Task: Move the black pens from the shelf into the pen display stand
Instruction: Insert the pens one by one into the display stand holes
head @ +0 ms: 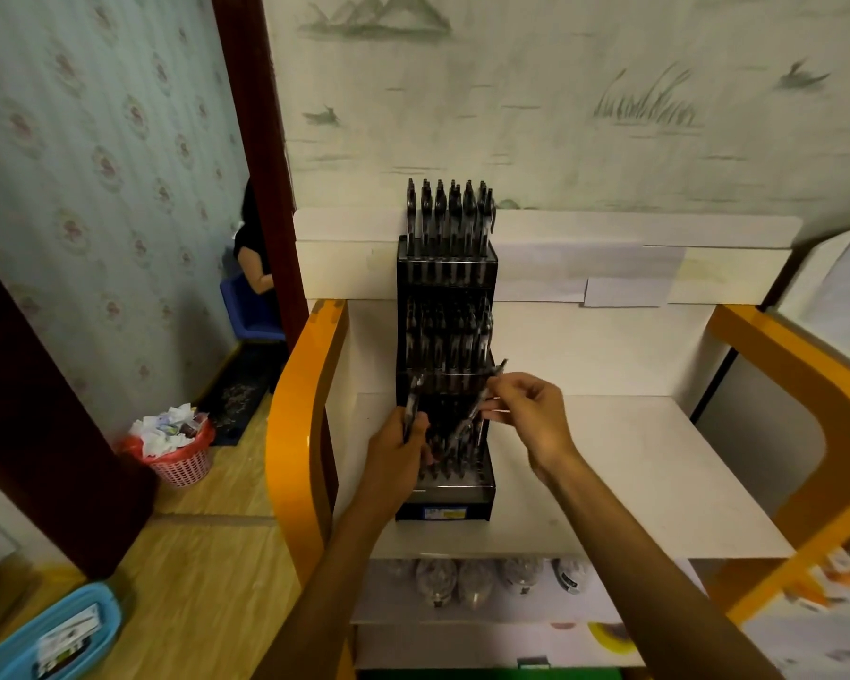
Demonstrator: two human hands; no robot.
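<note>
L hand (397, 446) curls round a small bunch of black pens (411, 402), fingers closed tight on the barrels, pen tops sticking up above the knuckles & leaning slightly left; exact count can't be told, they blur together. R hand (526, 414) pinches one pen (493, 380) btwn thumb & forefinger, other fingers loosely bent below; that pen lies tilted, its upper end poking up-right past the fingertips, lower end aimed down-left toward the stand's bottom tier. Both hands sit right in front of the stand (445, 503), L fingers at its left edge, R fingers at its right edge, w/ the gap btwn them over the lowest tier. Stand is a dark stepped rack w/ 3 tiers: top & middle rows behind the fingers are packed w/ upright pens, bottom row just under the fingers holds several upright pens, w/ the front holes showing pale & unfilled. Stand rests on the white shelf (658, 473), which runs out to the right of the R hand & has an orange frame (295, 434) just left of the L wrist. Far left of the L arm, on the wood floor: pink bin (180, 458) stuffed w/ paper, & a blue tray (50, 635) near the lower corner. Below the forearms, a lower shelf holds blurry clear packets, contents unclear.
</note>
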